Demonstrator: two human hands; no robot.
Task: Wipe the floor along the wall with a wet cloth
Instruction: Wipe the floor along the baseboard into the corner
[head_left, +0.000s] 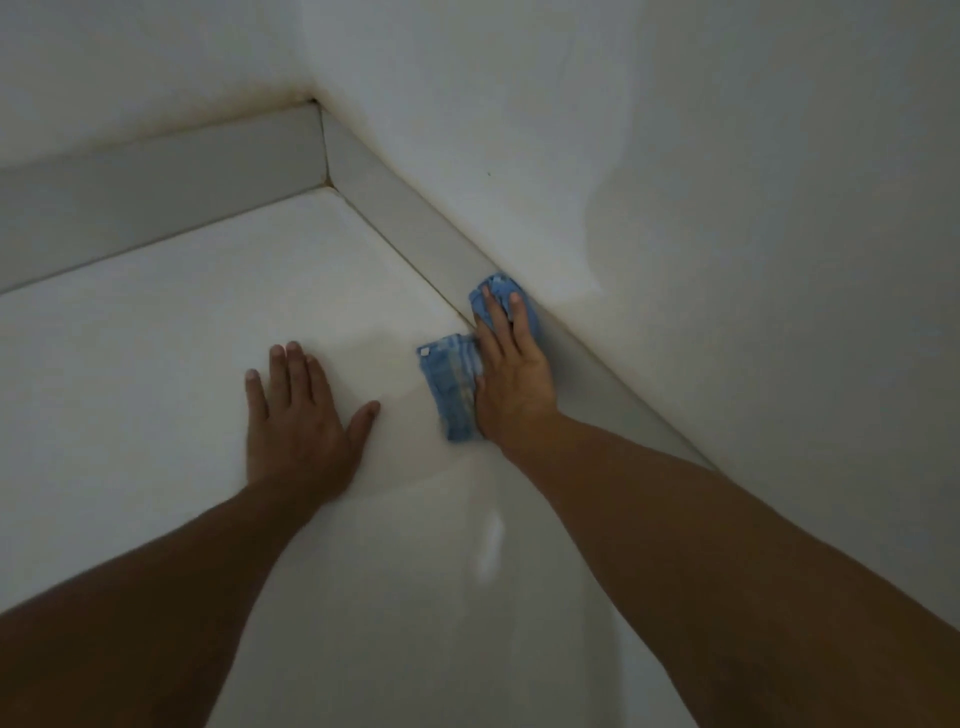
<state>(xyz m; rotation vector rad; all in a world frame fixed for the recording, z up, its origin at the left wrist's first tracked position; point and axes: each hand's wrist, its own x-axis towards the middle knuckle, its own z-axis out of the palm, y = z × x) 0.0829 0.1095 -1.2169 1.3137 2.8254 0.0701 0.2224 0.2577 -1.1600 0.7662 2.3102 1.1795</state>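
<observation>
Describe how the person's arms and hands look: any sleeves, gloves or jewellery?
Both forearms are bare up to the frame edge, with no sleeves in view. The left hand and right hand wear no gloves, and no rings, watch or bracelets show. The fingernails look short and unpainted, though the light is dim.

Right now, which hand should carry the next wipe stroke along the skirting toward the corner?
Right. The right hand already presses the blue cloth flat where the floor meets the skirting. The left hand lies spread on bare floor, apart from the cloth, apparently bracing.
</observation>
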